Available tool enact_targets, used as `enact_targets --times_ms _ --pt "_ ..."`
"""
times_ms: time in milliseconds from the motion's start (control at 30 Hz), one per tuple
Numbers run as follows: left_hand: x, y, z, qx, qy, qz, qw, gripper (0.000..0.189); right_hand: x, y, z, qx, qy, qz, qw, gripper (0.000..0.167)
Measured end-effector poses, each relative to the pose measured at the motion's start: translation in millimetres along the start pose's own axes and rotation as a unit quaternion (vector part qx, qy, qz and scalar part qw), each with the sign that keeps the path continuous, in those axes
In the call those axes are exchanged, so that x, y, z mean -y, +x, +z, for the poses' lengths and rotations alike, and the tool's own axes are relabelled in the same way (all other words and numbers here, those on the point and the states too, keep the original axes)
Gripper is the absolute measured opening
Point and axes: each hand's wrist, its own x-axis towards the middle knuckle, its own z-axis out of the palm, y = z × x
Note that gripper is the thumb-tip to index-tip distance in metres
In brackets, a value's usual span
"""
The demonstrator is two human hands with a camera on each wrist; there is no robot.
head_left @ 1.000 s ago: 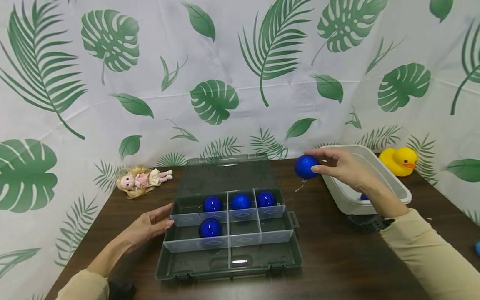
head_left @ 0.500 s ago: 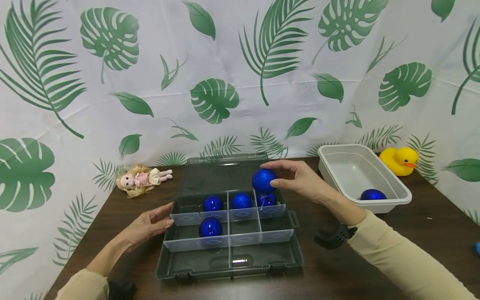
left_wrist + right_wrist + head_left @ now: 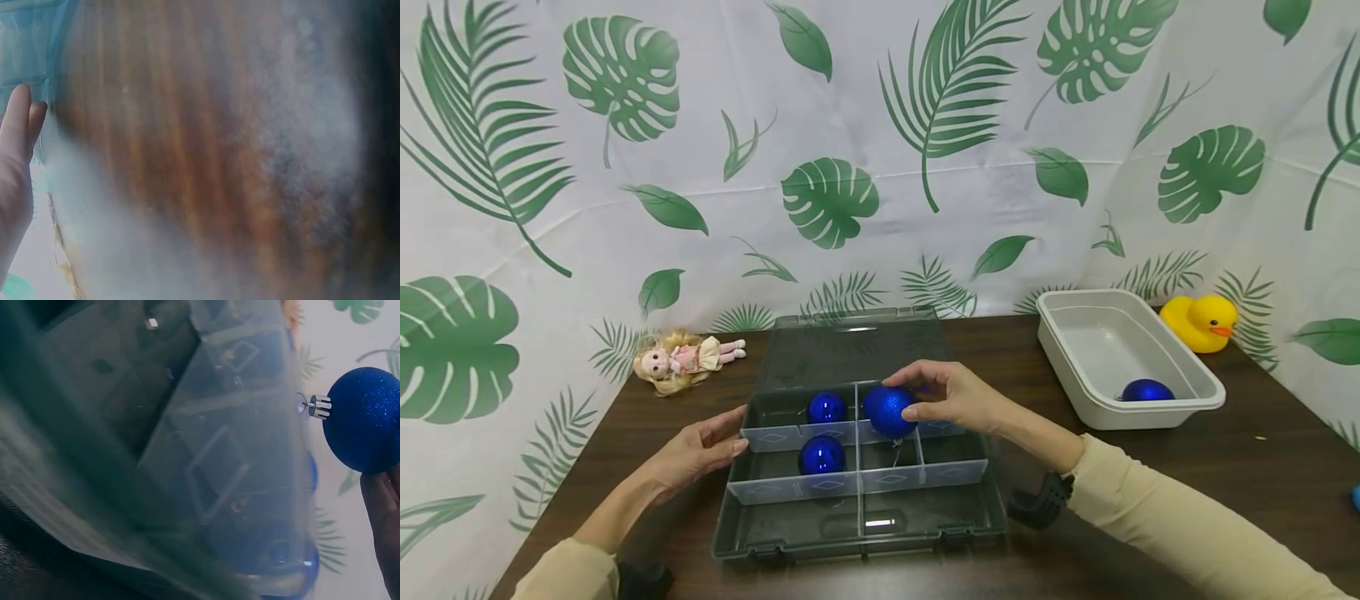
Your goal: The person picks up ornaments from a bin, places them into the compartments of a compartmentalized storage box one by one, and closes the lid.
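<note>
My right hand [image 3: 958,398] pinches a glittery blue Christmas ball [image 3: 889,412] above the middle of a dark, see-through organizer box [image 3: 790,521]. In the right wrist view, the ball's silver cap and wire hook point away from the fingers [image 3: 379,506]. Shiny blue balls sit in the box's back-left compartment [image 3: 826,408] and the left compartment of its middle row [image 3: 822,455]. My hand and the held ball hide most of the other back compartments. At the box's left side rests my left hand [image 3: 688,458], its fingertips against the edge.
To the right stands a pale grey tub [image 3: 1078,375] with a blue ball [image 3: 1147,390] inside. A yellow rubber duck [image 3: 1198,323] is behind it. A doll [image 3: 688,360] lies at the back left. The box's lid [image 3: 853,354] lies folded back toward the leaf-patterned cloth.
My right hand has carried the glittery ball leftward and down, from beside the tub to over the box's middle column. My left hand stays at the box's side.
</note>
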Motion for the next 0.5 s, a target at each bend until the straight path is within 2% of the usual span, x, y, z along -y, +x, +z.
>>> enact_targets --times_ms 333,500 --pt "-1.8 -0.8 1.2 -0.002 -0.008 -0.004 1.0000 0.077 -9.8 -0.3 9.3 0.046 -0.017 0.008 0.9987 0.035" --pt "-3.4 -1.0 0.9 -0.002 -0.009 -0.008 0.9999 0.077 -11.2 -0.8 9.7 0.062 -0.046 -0.018 0.9968 0.035"
